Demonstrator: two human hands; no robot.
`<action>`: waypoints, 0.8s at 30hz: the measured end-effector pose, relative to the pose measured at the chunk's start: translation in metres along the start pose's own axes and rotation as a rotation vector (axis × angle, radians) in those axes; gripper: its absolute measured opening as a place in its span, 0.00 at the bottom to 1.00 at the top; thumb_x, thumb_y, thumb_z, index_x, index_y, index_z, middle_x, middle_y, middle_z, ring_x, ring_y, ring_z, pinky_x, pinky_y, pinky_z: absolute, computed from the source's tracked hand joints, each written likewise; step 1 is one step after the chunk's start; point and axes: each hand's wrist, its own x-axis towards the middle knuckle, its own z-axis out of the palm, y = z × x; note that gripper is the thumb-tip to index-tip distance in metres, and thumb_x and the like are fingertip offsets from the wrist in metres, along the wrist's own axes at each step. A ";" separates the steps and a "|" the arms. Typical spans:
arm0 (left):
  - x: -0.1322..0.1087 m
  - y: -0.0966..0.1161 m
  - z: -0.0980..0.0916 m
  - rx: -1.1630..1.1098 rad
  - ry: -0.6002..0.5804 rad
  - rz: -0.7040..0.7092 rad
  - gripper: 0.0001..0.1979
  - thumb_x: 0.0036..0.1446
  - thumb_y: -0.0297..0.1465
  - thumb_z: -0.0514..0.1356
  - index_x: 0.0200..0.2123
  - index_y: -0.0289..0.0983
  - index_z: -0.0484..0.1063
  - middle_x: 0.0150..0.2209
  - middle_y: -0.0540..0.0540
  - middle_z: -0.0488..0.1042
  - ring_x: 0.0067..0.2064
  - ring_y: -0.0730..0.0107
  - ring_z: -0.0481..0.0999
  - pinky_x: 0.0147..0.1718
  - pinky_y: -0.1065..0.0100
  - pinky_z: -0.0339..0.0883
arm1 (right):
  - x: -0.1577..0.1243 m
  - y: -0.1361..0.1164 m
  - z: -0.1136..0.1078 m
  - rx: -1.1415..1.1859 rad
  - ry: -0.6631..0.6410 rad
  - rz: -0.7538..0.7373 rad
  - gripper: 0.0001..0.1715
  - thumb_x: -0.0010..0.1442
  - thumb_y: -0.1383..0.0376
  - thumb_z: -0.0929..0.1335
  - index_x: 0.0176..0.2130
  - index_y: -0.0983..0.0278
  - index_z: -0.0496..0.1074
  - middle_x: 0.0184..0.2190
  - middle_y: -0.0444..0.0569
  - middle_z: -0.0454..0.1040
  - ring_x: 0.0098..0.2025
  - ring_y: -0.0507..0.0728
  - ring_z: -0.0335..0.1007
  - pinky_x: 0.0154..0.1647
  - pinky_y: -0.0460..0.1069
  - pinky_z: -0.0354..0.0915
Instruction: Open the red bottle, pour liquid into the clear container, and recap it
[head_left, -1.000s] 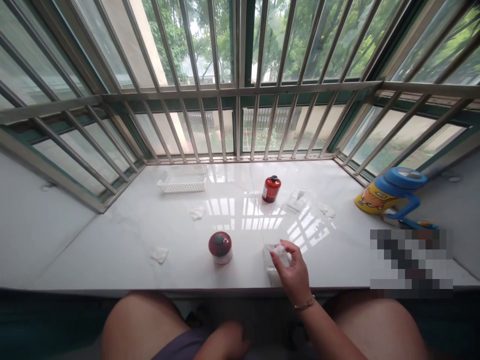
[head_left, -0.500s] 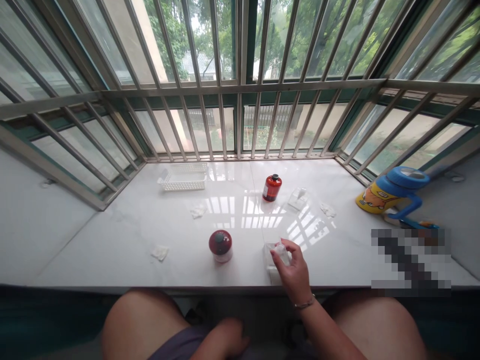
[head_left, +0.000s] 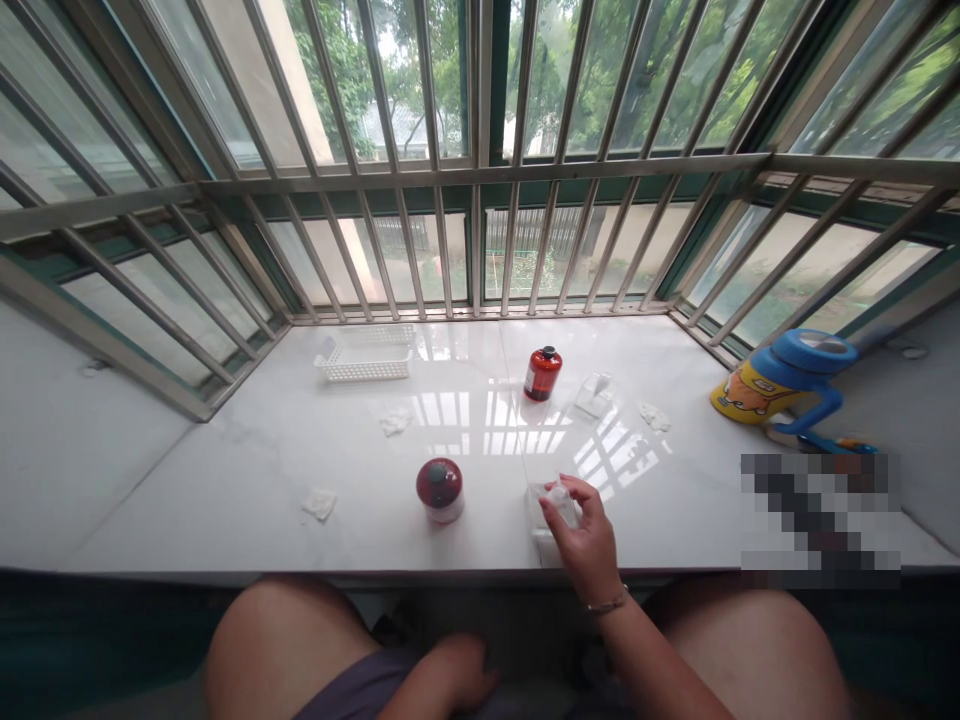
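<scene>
My right hand reaches over the counter's front edge, thumb and fingertips closed around the clear rounded top of a square see-through container. Whether that top is a separate lid is hard to make out. To the left of this hand, a dark red round bottle with a black cap stands upright. Farther back are an orange-red bottle, also black-capped, and another clear container. My left hand hangs low between my thighs, below the counter, touching nothing on it; its fingers are dim.
On the white counter lie crumpled white tissues, with more toward the middle and right. A white perforated basket sits at the back left. A blue-and-yellow handled jug stands at right. Metal bars enclose the window.
The view shifts very slightly. My right hand keeps its hold on the clear container's top, and the bottles stay in place.
</scene>
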 end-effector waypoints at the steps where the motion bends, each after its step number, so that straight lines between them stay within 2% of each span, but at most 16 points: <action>1: 0.000 -0.001 0.000 -0.002 0.004 0.000 0.28 0.38 0.63 0.65 0.44 0.63 0.83 0.52 0.47 0.83 0.57 0.28 0.80 0.54 0.40 0.73 | 0.000 0.000 0.000 0.000 -0.002 0.000 0.18 0.67 0.52 0.74 0.51 0.57 0.72 0.55 0.53 0.78 0.62 0.66 0.74 0.66 0.64 0.67; 8: 0.001 -0.004 0.002 0.001 0.011 -0.005 0.26 0.40 0.59 0.67 0.44 0.60 0.84 0.47 0.46 0.84 0.54 0.32 0.81 0.53 0.44 0.76 | 0.000 0.001 0.000 0.001 -0.001 -0.007 0.17 0.68 0.53 0.74 0.51 0.57 0.72 0.54 0.53 0.78 0.62 0.65 0.73 0.66 0.64 0.67; 14: -0.001 -0.003 0.004 -0.015 0.032 -0.009 0.29 0.47 0.57 0.65 0.51 0.56 0.82 0.51 0.46 0.83 0.57 0.36 0.80 0.54 0.46 0.77 | 0.000 0.002 0.002 0.018 0.002 -0.009 0.17 0.68 0.53 0.75 0.50 0.57 0.72 0.53 0.52 0.77 0.62 0.65 0.73 0.65 0.64 0.67; 24: 0.002 -0.003 0.006 0.013 0.062 0.002 0.25 0.44 0.57 0.67 0.45 0.58 0.84 0.49 0.49 0.84 0.53 0.37 0.82 0.52 0.45 0.77 | 0.001 -0.001 0.000 0.018 -0.001 -0.021 0.16 0.68 0.54 0.74 0.50 0.57 0.72 0.52 0.51 0.78 0.62 0.64 0.73 0.66 0.64 0.67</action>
